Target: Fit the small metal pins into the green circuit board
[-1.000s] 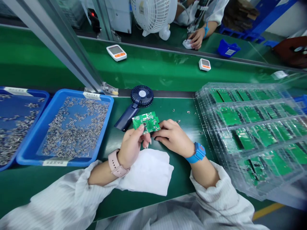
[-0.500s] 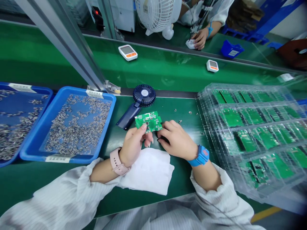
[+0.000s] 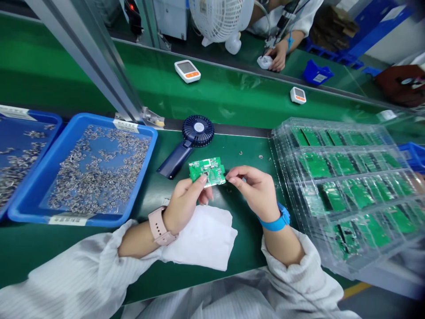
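My left hand (image 3: 187, 199) grips a green circuit board (image 3: 212, 170) by its near left side, thumb on top and fingers beneath. The board is held tilted above the bench, beyond a folded white cloth (image 3: 206, 239). At the board's right edge is my right hand (image 3: 254, 188), its thumb and index finger pinched together. What lies between those fingertips is too small to make out. Several tiny metal clips (image 3: 260, 156) lie loose on the bench past my right hand. A dark blue handheld fan (image 3: 179, 155) lies just beyond the board.
Blue trays of small metal parts, one nearer (image 3: 16, 212), stand at left. Clear plastic trays (image 3: 282, 146) holding green boards are stacked at right. White devices with screens (image 3: 187, 71) sit on the green strip behind. Across it, a co-worker's hand (image 3: 279, 55) holds a white part.
My right hand has turned and risen off the bench beside the board, its thumb and index finger now pinched at the board's edge. My left hand still holds the board. The view has shifted slightly.
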`<state>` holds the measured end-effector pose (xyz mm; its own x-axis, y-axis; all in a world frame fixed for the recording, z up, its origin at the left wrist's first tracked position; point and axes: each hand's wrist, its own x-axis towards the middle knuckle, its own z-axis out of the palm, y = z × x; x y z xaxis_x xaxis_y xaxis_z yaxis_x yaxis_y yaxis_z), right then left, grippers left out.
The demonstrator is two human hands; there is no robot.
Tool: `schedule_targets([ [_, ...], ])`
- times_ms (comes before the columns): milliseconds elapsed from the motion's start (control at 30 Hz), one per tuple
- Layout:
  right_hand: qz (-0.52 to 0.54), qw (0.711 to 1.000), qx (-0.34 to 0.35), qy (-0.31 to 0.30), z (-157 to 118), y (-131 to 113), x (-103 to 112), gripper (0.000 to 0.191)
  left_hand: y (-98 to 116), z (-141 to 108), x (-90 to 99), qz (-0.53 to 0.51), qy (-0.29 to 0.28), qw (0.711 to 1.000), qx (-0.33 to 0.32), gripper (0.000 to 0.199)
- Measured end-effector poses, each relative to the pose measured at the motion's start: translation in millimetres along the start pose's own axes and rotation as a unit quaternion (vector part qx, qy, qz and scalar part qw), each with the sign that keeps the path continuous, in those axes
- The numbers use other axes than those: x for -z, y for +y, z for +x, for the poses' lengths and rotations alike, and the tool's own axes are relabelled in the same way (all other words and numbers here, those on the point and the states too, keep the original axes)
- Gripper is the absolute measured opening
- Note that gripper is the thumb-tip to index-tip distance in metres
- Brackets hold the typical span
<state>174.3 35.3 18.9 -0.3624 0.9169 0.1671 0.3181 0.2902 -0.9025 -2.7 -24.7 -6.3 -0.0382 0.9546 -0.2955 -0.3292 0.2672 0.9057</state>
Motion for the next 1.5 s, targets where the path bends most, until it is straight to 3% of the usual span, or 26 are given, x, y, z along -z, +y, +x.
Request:
schedule_targets([
  [133, 0.022, 1.000, -0.012, 0.011, -0.8, 1.6, -3.1, 0.003, 0.4, -1.4, -0.7, 0.018, 0.009, 1.000, -0.008, 0.048],
  [267, -0.059, 0.996, 0.072, -0.004, 1.8, -2.3, -1.7, 0.005, 1.8, -1.5, -2.4, 0.053, -0.004, 0.998, -0.028, 0.047],
  [500, -0.223, 0.947, 0.230, -0.024, 2.3, -7.8, 0.6, 0.009, 2.6, -2.6, -4.2, 0.086, 0.001, 0.996, -0.038, 0.048],
  [733, -0.339, 0.905, 0.257, -0.024, -1.2, -5.1, -1.0, 0.015, 4.8, -3.8, -4.7, 0.117, -0.005, 0.992, -0.049, 0.047],
  [933, -0.374, 0.878, 0.296, -0.046, -2.4, -5.8, -7.2, 0.018, 1.6, -1.8, -6.0, 0.135, -0.001, 0.989, -0.063, 0.046],
  [1033, -0.361, 0.881, 0.302, -0.048, -2.3, -4.4, -9.9, 0.019, 1.2, -1.3, -6.2, 0.136, -0.001, 0.989, -0.055, 0.046],
  [1300, -0.267, 0.925, 0.267, -0.033, 1.6, 7.2, -8.6, 0.018, 4.7, -2.3, -5.4, 0.101, 0.013, 0.995, -0.010, 0.047],
  [1500, -0.312, 0.905, 0.289, -0.025, 1.2, 0.1, -6.3, 0.018, 3.2, -3.1, -6.2, 0.138, 0.016, 0.989, -0.047, 0.047],
])
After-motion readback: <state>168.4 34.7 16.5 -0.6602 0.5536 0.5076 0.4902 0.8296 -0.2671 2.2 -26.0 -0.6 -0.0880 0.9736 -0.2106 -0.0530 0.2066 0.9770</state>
